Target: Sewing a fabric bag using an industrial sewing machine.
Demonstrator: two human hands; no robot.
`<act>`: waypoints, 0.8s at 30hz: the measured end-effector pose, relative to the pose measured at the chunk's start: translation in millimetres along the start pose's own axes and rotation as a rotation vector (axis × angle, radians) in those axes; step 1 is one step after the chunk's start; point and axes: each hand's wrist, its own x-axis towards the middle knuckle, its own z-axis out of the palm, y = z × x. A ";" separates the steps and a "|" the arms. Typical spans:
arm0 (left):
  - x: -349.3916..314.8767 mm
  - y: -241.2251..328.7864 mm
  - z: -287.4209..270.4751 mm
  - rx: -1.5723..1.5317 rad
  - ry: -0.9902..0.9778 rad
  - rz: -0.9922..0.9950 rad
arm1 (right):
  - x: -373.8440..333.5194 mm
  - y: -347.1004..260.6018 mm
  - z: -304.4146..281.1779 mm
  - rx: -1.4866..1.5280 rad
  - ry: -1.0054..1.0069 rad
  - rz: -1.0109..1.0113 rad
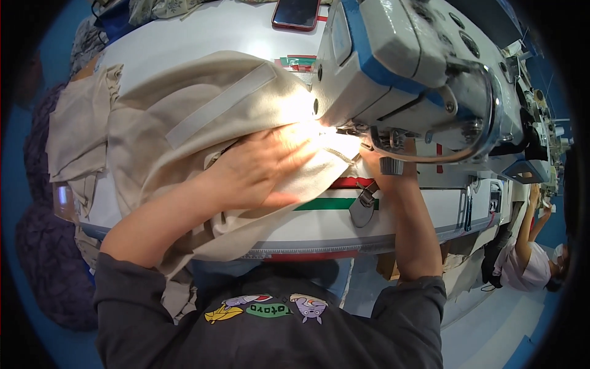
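Beige fabric (184,101) lies bunched over the white sewing table, its right edge under the head of a white and blue sewing machine (393,80). A pale straight strip (221,104) runs across the cloth. My left hand (264,163) rests flat on the fabric, fingers stretched toward the brightly lit needle area. Glare washes out the fingertips and the stitching point. On the other side of the needle area, my right hand (387,169) reaches in beside the fabric's edge. Its fingers are mostly hidden by the machine head and a ridged knob (391,166).
Folded beige pieces (80,129) hang at the table's left end. A phone (295,13) lies at the back. At the front edge, a grey tab with a metal clip (362,212) sits between my forearms. A curved metal guard (491,117) juts from the machine. Another person (525,261) works at far right.
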 end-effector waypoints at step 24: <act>-25.1 95.5 17.1 -0.136 0.297 -0.426 | 15.9 -7.1 -51.0 0.898 -0.213 -0.401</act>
